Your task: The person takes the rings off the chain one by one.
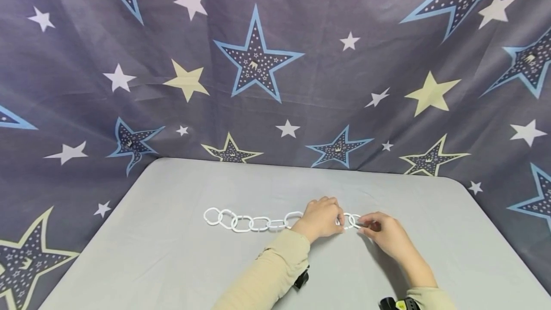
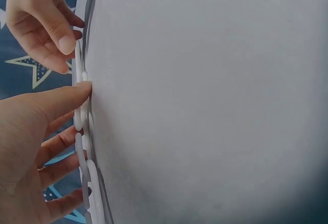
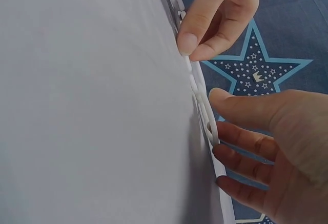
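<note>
Left hand (image 1: 320, 219): thumb and finger pinching one link of the chain (image 1: 269, 224).
Right hand (image 1: 386, 233): loosely spread, fingertips touching the end link (image 3: 215, 136).
Chain: smooth white ovals (plastic-looking), interlocked, strung across the grey desk (image 1: 172, 257).

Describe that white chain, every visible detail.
The white chain is made of smooth, rounded, roughly oval links, plastic by the look of them, looped through one another. It stretches across the gray table in a slightly wavy row, its left end free. The left hand pinches one link and hides others; the right hand touches the rightmost visible link.
</note>
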### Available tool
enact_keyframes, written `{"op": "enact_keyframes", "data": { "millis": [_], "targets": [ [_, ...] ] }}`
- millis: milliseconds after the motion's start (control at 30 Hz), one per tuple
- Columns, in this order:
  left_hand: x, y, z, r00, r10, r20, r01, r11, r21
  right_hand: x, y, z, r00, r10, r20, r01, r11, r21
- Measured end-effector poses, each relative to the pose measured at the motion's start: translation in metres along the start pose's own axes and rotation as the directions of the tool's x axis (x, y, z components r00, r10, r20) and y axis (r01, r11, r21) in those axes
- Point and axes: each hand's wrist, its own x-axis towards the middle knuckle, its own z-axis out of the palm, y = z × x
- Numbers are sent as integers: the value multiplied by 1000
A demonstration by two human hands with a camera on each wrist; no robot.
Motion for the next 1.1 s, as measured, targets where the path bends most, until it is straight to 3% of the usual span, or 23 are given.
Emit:
{"op": "enact_keyframes", "data": {
  "millis": [133, 400, 633, 1100],
  "targets": [
    [-1, 1, 1, 1000, 6, -2, -6, 1000, 20, -1, 1, 1, 1000, 18, 12, -18, 1000, -7],
    [-3, 4, -1, 996, 79, -28, -75, 988, 135, -3, 3, 4, 999, 39, 34, -39, 999, -19],
    [-4, 5, 0, 992, 126, -15, -121, 974, 192, -2, 1, 6, 994, 65, 82, -64, 998, -15],
    [-5, 9, -5, 993, 108, 45, -115, 970, 215, 3, -2, 1, 996, 47, 81, -46, 999, -11]
  ]
}}
